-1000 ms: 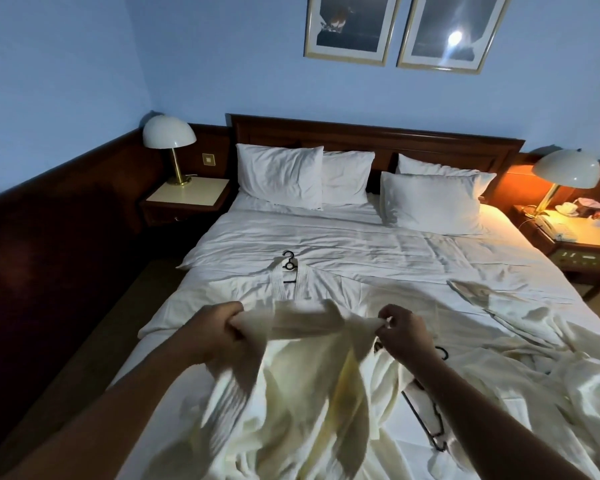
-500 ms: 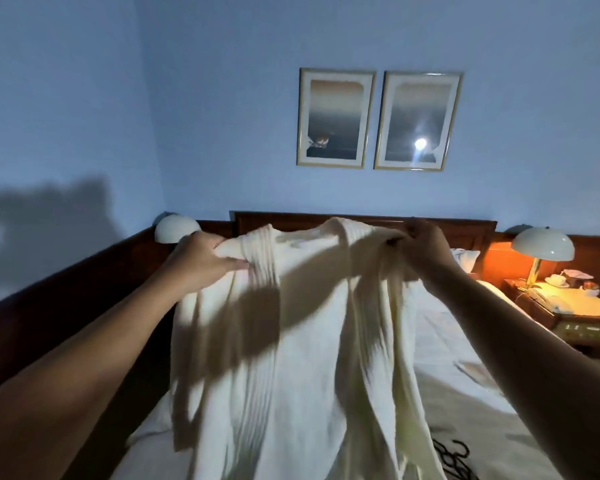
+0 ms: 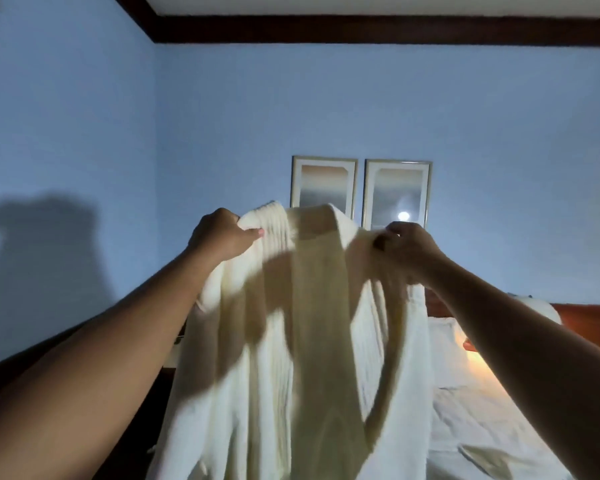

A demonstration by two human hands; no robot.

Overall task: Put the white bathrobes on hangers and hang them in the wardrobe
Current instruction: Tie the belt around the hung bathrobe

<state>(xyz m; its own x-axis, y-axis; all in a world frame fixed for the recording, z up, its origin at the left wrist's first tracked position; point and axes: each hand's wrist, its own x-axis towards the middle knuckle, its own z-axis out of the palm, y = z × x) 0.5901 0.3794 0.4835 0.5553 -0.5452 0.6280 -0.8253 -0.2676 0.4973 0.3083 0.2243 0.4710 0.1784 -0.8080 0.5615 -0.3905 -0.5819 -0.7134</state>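
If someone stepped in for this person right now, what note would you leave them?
Left hand: grips the robe at one shoulder.
Right hand: grips the other shoulder.
Robe: held up high and spread between both hands, hanging down in front of the bed.
Done: one robe is up and spread; it is not yet on a hanger.
Left: slip a hanger into it, then hang it in the wardrobe. Neither is in view now.
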